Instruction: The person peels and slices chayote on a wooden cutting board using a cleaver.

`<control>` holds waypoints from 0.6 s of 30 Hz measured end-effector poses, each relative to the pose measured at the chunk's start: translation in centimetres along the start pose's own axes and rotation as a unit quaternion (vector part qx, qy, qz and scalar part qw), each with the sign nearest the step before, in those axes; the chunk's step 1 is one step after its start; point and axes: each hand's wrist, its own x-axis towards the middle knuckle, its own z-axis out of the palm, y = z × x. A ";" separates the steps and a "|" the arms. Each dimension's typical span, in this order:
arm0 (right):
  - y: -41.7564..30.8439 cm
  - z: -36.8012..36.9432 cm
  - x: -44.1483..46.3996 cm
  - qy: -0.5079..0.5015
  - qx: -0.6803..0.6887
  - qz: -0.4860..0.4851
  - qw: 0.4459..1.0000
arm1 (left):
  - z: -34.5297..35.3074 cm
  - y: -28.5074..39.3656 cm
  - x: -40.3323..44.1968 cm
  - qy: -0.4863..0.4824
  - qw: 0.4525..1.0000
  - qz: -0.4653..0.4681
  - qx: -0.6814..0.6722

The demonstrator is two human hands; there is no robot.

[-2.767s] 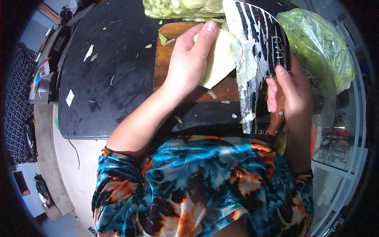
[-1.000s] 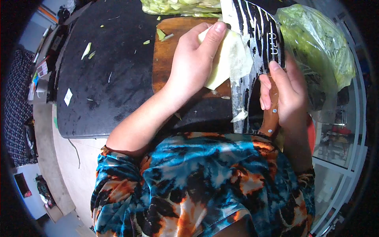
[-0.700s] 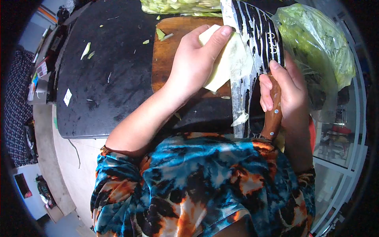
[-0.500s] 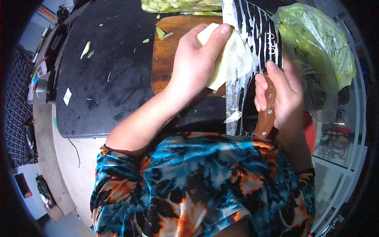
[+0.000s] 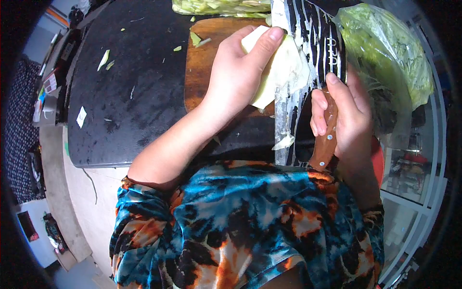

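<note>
My left hand grips a pale green vegetable piece, its thumb on the upper face. My right hand is wrapped round the brown wooden handle of a broad knife. The blade is black with pale streaks and lies against the right side of the piece; small scraps stick near its lower end. Both hands are above a wooden cutting board, partly hidden by my left hand. Small green scraps lie on the board.
A clear bag of green leafy vegetable lies at the right. Another bag of cut pale green pieces is at the top. Scraps and a small white piece lie on the black table. Something red shows at the right edge.
Compared with the earliest frame, the knife and my right hand are slightly further left. The blade overlaps the right side of the piece differently. My left hand still holds the piece and has shifted slightly right.
</note>
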 end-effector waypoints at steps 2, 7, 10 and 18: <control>-0.2 0.1 0.0 0.000 0.004 0.011 1.000 | 0.1 0.1 -0.1 0.008 1.000 0.013 -0.004; -0.1 -0.3 0.0 -0.023 0.013 -0.011 1.000 | 0.2 0.5 -0.2 0.004 1.000 0.010 -0.006; 0.8 0.5 -0.2 -0.010 0.070 -0.030 0.997 | 0.4 0.5 -0.4 0.019 1.000 0.019 -0.017; 1.1 1.5 -0.7 -0.009 0.058 -0.040 0.997 | 1.0 0.6 -1.1 0.061 0.996 0.049 -0.050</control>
